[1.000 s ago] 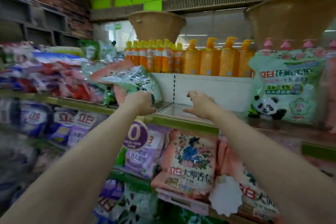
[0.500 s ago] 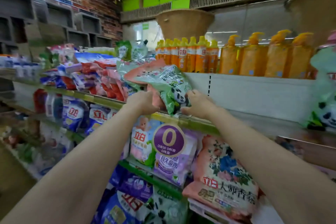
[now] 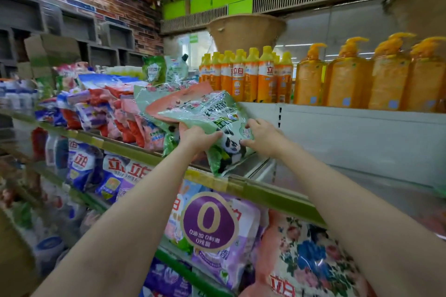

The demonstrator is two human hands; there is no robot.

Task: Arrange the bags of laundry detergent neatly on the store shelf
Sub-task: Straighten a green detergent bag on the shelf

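Note:
A green detergent bag with a panda (image 3: 212,118) leans at the right end of a slumped row of bags on the middle shelf (image 3: 260,190). My left hand (image 3: 198,138) grips its lower left side, thumb across the front. My right hand (image 3: 261,136) pinches its right edge near the panda. A pink bag (image 3: 173,101) lies just behind it. Red, pink and blue bags (image 3: 101,108) lean in a heap further left.
To the right of the bag the shelf floor (image 3: 362,176) is bare metal. Orange pump bottles (image 3: 362,75) and orange squeeze bottles (image 3: 251,75) stand on the raised ledge behind. Purple and floral bags (image 3: 217,231) hang on the lower shelf.
The view has swung left. My right hand came across from the bare shelf to the panda bag, and both hands now hold it, tilted further out of the row.

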